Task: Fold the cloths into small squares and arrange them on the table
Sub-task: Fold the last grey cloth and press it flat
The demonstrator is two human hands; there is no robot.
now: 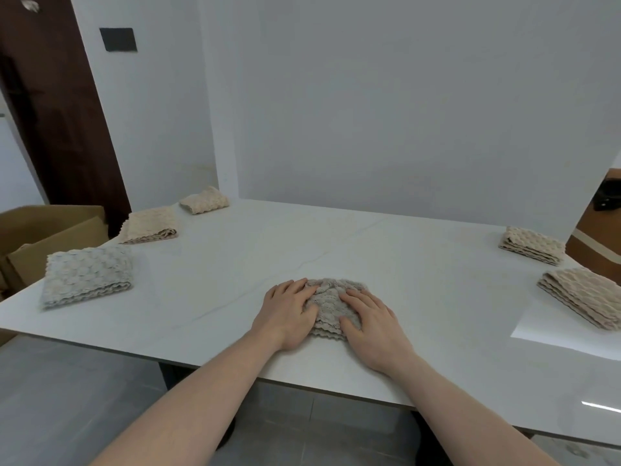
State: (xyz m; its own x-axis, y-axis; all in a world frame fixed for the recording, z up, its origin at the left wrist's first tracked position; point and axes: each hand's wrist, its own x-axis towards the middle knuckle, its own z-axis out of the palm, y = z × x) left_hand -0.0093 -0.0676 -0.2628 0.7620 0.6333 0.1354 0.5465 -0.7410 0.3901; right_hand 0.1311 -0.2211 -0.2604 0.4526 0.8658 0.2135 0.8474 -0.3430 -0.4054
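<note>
Both hands press flat, fingers spread, on a folded grey cloth [331, 306] at lower centre of the white table [403, 264]: left hand [289, 314], right hand [373, 326]. Other folded cloths lie along both edges.

Table [336, 237] ahead, wall behind far edge. Centre cloth [331, 297] near front edge, folded, on table. Left hand [289, 314] on left part of centre cloth; right hand [373, 326] on right part. Three folded cloths along left edge: near [85, 277], middle [149, 225], far [204, 200]. Two folded cloths at right edge: far [531, 245], near [584, 295]. Cardboard box [43, 230] left of table. Door [50, 112] behind box.
</note>
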